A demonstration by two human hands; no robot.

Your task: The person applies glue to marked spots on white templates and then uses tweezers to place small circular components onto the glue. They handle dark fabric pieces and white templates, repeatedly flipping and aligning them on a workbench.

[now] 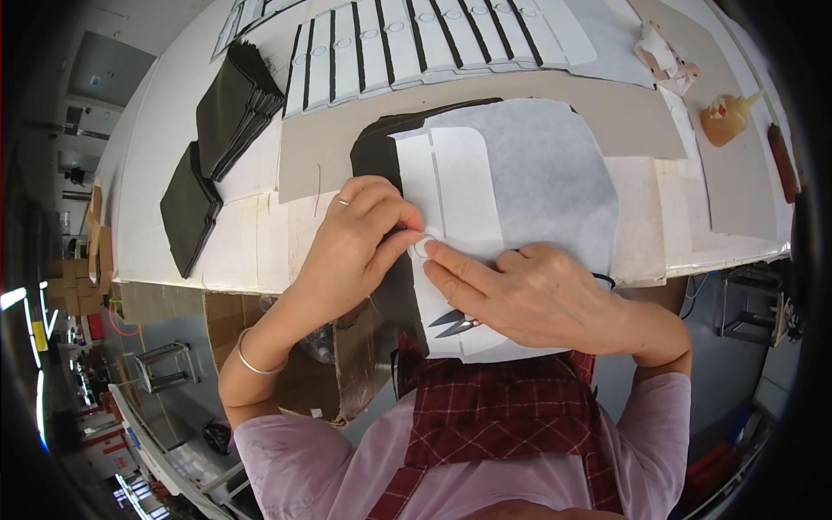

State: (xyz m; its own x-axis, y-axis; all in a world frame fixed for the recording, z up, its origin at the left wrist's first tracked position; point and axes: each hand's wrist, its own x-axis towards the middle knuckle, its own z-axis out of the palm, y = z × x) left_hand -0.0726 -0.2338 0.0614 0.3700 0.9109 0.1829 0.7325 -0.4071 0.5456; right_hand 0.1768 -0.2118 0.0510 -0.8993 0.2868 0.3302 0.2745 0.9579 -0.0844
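Observation:
A layered piece lies before me: black fabric [374,156] beneath a pale grey-white sheet [555,165], with a white slotted panel [468,186] on top. On the panel's left part sits a small round white disc [424,247]. At the disc's left edge my left hand [357,232] is closed, thumb and index finger pinched together; what is between them is too small to make out. My right hand [542,295] presses its fingertips at the disc's right side. Small thread snips [455,325] stick out from under its palm, blades apart, pointing left.
Farther back lies a row of white panels with black strips [394,43]. Stacks of folded black fabric [236,108] rest at the left. To the right are an amber squeeze bottle [726,117], crumpled paper [666,61] and a dark red bar [782,163]. An open cardboard box [360,364] stands below the table edge.

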